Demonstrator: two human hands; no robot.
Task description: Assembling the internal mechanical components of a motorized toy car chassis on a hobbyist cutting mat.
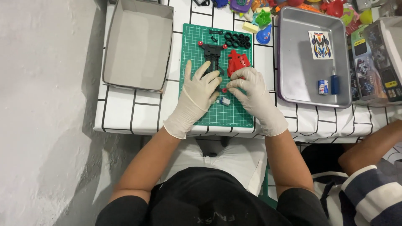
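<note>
both gloved hands rest on a green cutting mat [197,54] at the middle of the worktop [138,113], near its front edge. the left hand [197,96] lies open-fingered against a black toy car chassis [212,52]. the right hand [253,94] pinches a small red part [225,90] at the chassis's near end. a red car body [238,62] lies just beside the chassis, black tyres [237,39] toward the mat's far edge. a metal tray [297,62] sits to the right, a grey box [138,42] to the left.
</note>
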